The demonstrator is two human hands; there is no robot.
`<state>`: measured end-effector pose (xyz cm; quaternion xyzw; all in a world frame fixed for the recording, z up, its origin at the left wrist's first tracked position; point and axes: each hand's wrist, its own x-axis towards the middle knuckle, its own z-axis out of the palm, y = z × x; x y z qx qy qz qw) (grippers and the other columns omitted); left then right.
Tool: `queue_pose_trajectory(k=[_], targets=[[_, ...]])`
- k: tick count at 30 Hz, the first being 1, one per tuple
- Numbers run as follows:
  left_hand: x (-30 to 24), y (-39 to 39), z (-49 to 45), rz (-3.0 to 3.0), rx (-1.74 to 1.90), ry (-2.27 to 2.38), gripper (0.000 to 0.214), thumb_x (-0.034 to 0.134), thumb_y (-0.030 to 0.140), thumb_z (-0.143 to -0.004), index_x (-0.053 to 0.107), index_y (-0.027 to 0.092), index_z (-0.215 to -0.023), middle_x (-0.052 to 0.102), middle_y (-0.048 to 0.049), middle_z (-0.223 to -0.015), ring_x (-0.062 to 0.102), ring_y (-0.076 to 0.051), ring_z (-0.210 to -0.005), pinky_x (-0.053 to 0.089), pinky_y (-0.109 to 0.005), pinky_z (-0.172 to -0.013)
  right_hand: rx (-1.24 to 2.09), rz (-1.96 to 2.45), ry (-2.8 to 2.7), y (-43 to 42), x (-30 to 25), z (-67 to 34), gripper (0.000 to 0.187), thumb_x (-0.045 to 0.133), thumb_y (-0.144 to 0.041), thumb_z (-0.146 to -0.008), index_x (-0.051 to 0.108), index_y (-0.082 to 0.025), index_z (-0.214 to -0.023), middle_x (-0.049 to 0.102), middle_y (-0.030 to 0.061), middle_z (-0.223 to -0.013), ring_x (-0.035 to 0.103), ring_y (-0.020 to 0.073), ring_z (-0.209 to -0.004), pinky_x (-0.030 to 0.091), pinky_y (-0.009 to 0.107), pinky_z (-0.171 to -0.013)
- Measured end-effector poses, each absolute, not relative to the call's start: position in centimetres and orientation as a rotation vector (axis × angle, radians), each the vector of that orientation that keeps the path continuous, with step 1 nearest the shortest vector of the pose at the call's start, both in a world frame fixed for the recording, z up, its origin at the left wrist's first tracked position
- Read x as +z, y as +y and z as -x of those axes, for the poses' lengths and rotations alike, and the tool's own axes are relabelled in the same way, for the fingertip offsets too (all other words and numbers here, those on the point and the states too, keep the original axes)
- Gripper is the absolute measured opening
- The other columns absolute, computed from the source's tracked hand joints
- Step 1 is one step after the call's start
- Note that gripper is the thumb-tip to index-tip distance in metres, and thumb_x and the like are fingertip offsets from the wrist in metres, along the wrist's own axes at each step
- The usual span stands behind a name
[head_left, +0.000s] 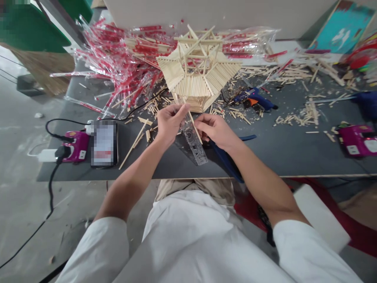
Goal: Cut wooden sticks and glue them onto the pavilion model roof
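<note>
both hands are raised over the dark table with a thin wooden stick between them. the left hand has its fingers closed on the upper part, and the right hand pinches near the lower end, a two-handed grip that seems to hold the stick slanted and steady. the fingertips partly hide the contact points. a clear ruler lies beneath, its far end tucked under the hands, perhaps placed for measuring. a dark blue strip runs from under the right hand, its hidden end impossible to make out. a stick-built tower model stands just ahead, its base partly blocked by the left hand, with a glue gun within reach on the right and wrapped chopsticks heaped behind
</note>
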<state>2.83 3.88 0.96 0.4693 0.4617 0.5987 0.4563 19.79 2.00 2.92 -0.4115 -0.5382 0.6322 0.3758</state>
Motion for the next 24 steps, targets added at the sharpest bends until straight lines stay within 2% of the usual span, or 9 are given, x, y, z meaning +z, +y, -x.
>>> queue_pose_trajectory(k=[4, 9, 14, 24], targets=[[0.9, 3.7, -3.1, -1.182, 1.535, 1.139, 0.040, 0.084, 0.053, -0.082, 0.070, 0.017, -0.070, 0.053, 0.0043, -0.049, 0.042, -0.005, -0.041, 0.031, -0.020, -0.041, 1.630, 1.096, -1.293, 1.9, 3.3, -19.5, 0.013, 0.072, -0.026, -0.082, 0.063, -0.019, -0.075, 0.053, -0.0045, -0.057, 0.039, 0.0067, -0.046, 0.024, 0.021, -0.040], [1.0, 3.4, -3.3, -1.189, 1.552, 1.142, 0.040, 0.084, 0.054, -0.082, 0.070, 0.018, -0.069, 0.052, 0.0043, -0.048, 0.042, -0.005, -0.041, 0.032, -0.020, -0.040, 1.688, 1.106, -1.170, 1.6, 3.6, -19.0, 0.008, 0.068, -0.026, -0.079, 0.066, -0.019, -0.079, 0.043, -0.0077, -0.053, 0.030, 0.0056, -0.043, 0.018, 0.021, -0.039], [1.0, 3.1, -3.7, -1.112, 1.468, 1.117, 0.039, 0.086, 0.054, -0.080, 0.071, 0.019, -0.070, 0.053, 0.0042, -0.049, 0.045, -0.005, -0.040, 0.032, -0.019, -0.039, 1.765, 1.087, -1.022, 1.2, 3.4, -18.5, 0.008, 0.067, -0.027, -0.075, 0.064, -0.019, -0.072, 0.043, -0.0069, -0.052, 0.032, 0.0061, -0.045, 0.017, 0.021, -0.039], [1.5, 3.0, -3.4, -1.358, 1.546, 1.184, 0.041, 0.081, 0.053, -0.085, 0.071, 0.018, -0.067, 0.052, 0.0037, -0.051, 0.042, -0.005, -0.045, 0.032, -0.021, -0.044, 1.640, 1.061, -0.998, 0.9, 3.2, -17.9, 0.011, 0.069, -0.027, -0.072, 0.061, -0.021, -0.067, 0.044, -0.0095, -0.047, 0.031, 0.0042, -0.039, 0.017, 0.021, -0.039]])
